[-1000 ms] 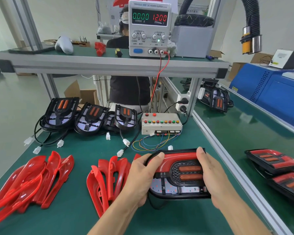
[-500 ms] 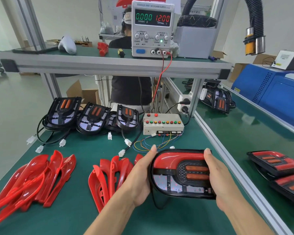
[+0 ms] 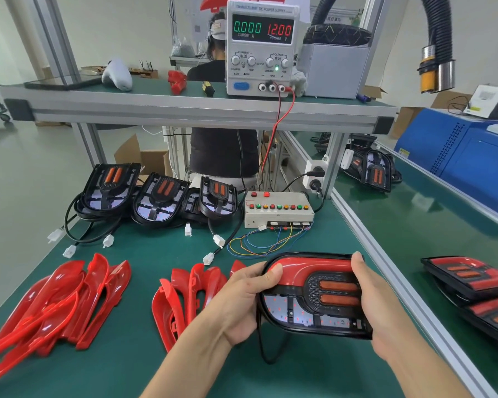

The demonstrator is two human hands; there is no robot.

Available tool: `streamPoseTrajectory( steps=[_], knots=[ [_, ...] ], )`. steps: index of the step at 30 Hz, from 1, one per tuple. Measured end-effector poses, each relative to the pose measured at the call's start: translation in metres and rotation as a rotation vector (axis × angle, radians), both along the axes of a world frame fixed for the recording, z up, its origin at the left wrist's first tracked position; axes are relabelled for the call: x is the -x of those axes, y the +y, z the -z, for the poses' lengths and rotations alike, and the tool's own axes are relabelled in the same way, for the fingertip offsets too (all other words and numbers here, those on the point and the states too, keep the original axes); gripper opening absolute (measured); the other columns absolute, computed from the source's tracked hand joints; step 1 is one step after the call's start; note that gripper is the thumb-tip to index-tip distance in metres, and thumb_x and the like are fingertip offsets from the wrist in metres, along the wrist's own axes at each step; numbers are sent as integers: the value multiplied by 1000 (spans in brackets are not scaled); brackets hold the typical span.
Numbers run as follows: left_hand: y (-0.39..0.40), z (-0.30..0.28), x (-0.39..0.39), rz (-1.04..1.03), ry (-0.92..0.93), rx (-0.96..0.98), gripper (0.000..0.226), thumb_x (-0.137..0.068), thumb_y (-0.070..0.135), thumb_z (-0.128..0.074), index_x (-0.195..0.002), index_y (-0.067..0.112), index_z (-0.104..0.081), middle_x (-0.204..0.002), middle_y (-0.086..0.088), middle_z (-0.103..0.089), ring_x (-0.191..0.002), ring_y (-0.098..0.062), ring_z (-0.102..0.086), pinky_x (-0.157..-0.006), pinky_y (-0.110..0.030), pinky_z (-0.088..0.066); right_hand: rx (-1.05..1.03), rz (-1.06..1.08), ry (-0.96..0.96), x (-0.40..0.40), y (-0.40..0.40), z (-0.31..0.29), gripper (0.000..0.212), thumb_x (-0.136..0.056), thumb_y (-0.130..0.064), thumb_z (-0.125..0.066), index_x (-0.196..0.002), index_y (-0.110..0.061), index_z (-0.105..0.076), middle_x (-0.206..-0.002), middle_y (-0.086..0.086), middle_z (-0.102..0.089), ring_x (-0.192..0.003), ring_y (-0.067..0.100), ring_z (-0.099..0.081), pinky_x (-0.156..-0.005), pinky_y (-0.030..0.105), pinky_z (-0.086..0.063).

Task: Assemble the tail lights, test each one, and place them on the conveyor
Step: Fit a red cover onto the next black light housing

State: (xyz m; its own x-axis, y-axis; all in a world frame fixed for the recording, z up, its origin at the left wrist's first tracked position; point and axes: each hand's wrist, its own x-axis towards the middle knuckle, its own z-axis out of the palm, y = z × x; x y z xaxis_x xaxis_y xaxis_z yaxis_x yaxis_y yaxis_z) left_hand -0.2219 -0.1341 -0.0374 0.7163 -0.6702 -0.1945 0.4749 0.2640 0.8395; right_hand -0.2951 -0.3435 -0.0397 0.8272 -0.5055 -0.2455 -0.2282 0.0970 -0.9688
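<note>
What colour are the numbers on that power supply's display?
On the power supply, the current digits are green and the voltage digits red, seen in the head view.

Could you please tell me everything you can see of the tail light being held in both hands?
The tail light is a rounded black housing lying sideways above the green bench, with a glossy red cover along its top, two orange bars in a black honeycomb insert, and a pale board with red dots below. A black cable hangs beneath it. The left hand and right hand grip its ends.
</note>
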Motion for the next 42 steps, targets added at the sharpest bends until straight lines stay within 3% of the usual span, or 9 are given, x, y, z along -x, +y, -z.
streamPoseTrajectory(
  steps=[4,8,15,21,25,28,31,36,42],
  knots=[
    [-4,0,5,-59,1,4,41,-83,23,-72,-117,-1,-72,-121,-26,-69,-100,-31,-70,-95,-45,-55,-12,1,16,2,0,0,54,-97,-70,-40,-93,-34,-80,-94,5,-81,-83,25,-79,-57,27,-60],
    [-6,0,8,-105,-13,7,40,-86,22,-71,-116,-4,-71,-119,-28,-69,-97,-31,-71,-89,-39,-59,-36,5,19,2,1,1,55,-97,-69,-41,-92,-31,-80,-95,7,-80,-83,27,-79,-61,31,-61],
    [-3,-4,3,-39,-171,-45,48,-86,25,-78,-125,1,-65,-123,-22,-70,-118,-40,-65,-106,-49,-49,-46,-15,-1,-2,2,-3,53,-98,-67,-42,-95,-30,-80,-97,9,-80,-86,29,-78,-61,32,-62],
    [-7,4,7,-125,-265,-89,49,-76,24,-86,-119,8,-69,-114,-15,-75,-107,-31,-71,-100,-42,-54,40,-32,-46,1,6,-5,51,-97,-66,-41,-98,-32,-79,-97,6,-80,-86,26,-79,-62,29,-61],
    [-12,3,9,-204,-282,-161,53,-67,34,-92,-112,13,-73,-106,-9,-78,-102,-30,-74,-95,-42,-58,72,-44,-96,3,11,-6,56,-83,-75,-44,-98,-34,-79,-95,2,-81,-86,22,-79,-60,22,-60],
    [-11,2,4,-224,-224,-162,49,-70,26,-90,-112,8,-73,-105,-14,-77,-100,-34,-74,-97,-49,-57,28,-57,-74,3,10,-8,62,-80,-78,-42,-99,-33,-80,-98,5,-80,-89,24,-78,-66,29,-61],
    [-7,2,3,-188,-149,-132,44,-75,19,-89,-112,3,-72,-108,-18,-76,-103,-38,-72,-99,-51,-55,-39,-121,-43,2,6,-14,64,-82,-75,-41,-99,-28,-81,-103,11,-79,-94,30,-77,-67,33,-63],
    [-8,6,6,-175,-167,-111,50,-72,21,-87,-115,3,-70,-110,-18,-75,-105,-38,-71,-99,-51,-55,78,-142,-71,2,3,-12,51,-98,-64,-42,-104,-29,-79,-102,8,-80,-94,27,-78,-78,35,-62],
    [-11,8,5,-193,-179,-114,50,-73,22,-86,-117,4,-69,-109,-17,-76,-104,-37,-72,-97,-48,-57,183,-80,-96,2,4,-6,50,-107,-53,-34,-95,-36,-80,-89,1,-81,-82,18,-79,-60,16,-57]
  ],
)
